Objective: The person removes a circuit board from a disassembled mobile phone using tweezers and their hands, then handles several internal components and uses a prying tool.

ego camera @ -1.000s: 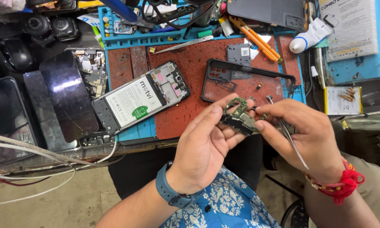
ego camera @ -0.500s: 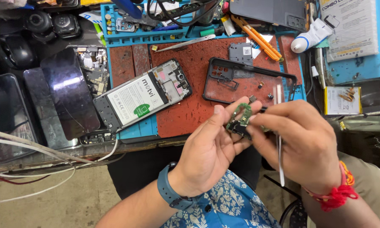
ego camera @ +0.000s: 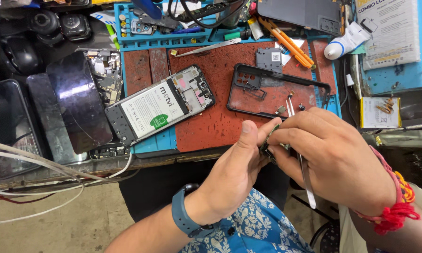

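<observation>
- Our left hand (ego camera: 232, 175) pinches a small circuit board (ego camera: 267, 143) between thumb and fingers, held at the bench edge just in front of us.
- Our right hand (ego camera: 333, 157) grips tweezers (ego camera: 305, 173), fingers closed round them; it also touches the board, mostly covering it.
- Just beyond, on the red mat (ego camera: 211, 126): black phone frame (ego camera: 279, 89).
- Left of that: opened phone (ego camera: 159, 107), battery showing.
- Farther left: dark screen panel (ego camera: 77, 100).
- Far edge: a second pair of tweezers (ego camera: 208, 47), orange cutter (ego camera: 286, 42).
</observation>
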